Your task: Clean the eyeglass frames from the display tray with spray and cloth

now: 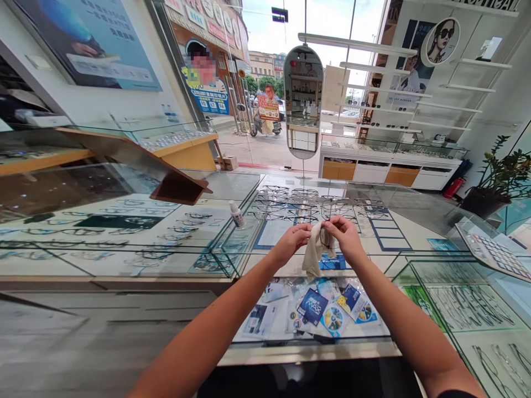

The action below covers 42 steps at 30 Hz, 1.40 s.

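Both my hands are raised over the glass display counter (249,260). My left hand (292,240) is closed on a beige cleaning cloth (313,257) that hangs down from it. My right hand (346,237) pinches a pair of thin-framed eyeglasses (327,213), whose lens sits inside the cloth between the two hands. Rows of eyeglasses (290,202) lie on the counter just beyond my hands. A small white dropper bottle (237,214) stands on the glass to the left.
Leaflets and cards (323,312) lie inside the case below my hands. A brown angled stand (166,177) sits at left, an oval mirror (303,102) hangs ahead, a keyboard-like tray (493,254) and a potted plant (501,177) are at right.
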### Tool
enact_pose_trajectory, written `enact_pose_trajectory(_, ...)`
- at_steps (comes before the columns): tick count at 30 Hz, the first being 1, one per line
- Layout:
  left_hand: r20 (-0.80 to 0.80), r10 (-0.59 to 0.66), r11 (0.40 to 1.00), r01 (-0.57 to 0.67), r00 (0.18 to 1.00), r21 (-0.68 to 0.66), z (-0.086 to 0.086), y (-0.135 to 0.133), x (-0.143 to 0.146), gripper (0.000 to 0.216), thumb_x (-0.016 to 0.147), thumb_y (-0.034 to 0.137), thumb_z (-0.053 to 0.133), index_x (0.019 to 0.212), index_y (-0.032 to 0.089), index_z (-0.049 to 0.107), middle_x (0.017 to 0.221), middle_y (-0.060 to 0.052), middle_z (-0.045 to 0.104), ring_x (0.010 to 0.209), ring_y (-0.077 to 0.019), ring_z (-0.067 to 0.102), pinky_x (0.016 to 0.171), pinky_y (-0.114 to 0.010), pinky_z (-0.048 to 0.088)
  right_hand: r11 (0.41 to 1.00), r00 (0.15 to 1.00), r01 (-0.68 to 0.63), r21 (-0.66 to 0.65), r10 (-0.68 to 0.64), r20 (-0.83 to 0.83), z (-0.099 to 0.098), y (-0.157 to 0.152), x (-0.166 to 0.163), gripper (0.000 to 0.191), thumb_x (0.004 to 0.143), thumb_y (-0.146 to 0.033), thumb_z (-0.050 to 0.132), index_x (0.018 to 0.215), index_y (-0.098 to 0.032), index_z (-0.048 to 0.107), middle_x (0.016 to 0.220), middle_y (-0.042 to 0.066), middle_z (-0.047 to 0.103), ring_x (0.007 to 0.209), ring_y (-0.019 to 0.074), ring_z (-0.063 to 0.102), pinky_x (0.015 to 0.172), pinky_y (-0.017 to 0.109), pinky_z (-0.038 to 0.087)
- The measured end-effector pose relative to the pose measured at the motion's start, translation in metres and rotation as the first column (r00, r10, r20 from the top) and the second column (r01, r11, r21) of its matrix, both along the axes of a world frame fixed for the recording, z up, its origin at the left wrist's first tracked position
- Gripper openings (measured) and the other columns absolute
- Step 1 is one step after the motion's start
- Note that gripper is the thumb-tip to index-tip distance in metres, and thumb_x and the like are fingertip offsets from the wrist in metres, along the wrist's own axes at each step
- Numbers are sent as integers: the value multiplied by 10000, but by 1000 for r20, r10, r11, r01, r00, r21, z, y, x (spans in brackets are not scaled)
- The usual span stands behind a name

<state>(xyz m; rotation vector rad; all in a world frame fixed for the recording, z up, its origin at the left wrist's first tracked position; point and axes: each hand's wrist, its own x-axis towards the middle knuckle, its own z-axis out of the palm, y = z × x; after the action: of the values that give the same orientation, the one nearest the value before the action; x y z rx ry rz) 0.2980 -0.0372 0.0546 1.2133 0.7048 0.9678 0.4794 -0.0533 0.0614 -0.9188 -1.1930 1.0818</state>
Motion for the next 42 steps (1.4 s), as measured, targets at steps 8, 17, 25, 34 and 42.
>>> enact_pose_trajectory(8,-7,-18,992,18,1000,121,-7,-1,1,323,692,340,850,830,176,608,782,14,614,740,-128,567,693,-239,437,1000,999,-22,-16,22,-35,0,-4,-4,456,609,-593,927,740,-239,672,745,-18,681,762,172,620,749,303,468)
enact_pose_trajectory(17,79,-81,996,83,994,-17,-18,0,7,652,580,512,987,975,182,588,803,14,666,661,-97,574,595,-203,371,987,961,-135,-81,111,-254,-4,-6,-13,458,580,-544,957,757,-239,665,836,0,760,744,160,645,729,298,510)
enact_pose_trajectory(25,84,-89,995,93,992,-37,-21,-7,14,622,549,471,1010,973,129,709,874,-37,724,837,-172,651,799,-281,484,982,944,-164,-94,129,-302,-5,-9,-19,480,549,-539,971,747,-242,651,851,2,784,777,172,682,791,315,552)
enact_pose_trajectory(34,87,-46,999,46,995,7,-17,-12,16,729,658,562,935,1201,156,668,948,-33,727,861,-187,672,800,-287,516,971,926,-189,-145,127,-355,0,-10,-20,480,519,-514,981,746,-244,655,915,12,791,765,169,667,745,303,548)
enact_pose_trajectory(42,13,-13,995,12,1000,100,-7,-17,17,683,678,606,902,1120,145,660,823,1,682,727,-141,601,697,-255,491,965,906,-217,-149,143,-398,-2,-8,-18,462,529,-483,995,735,-234,665,931,-8,801,775,142,672,772,283,541)
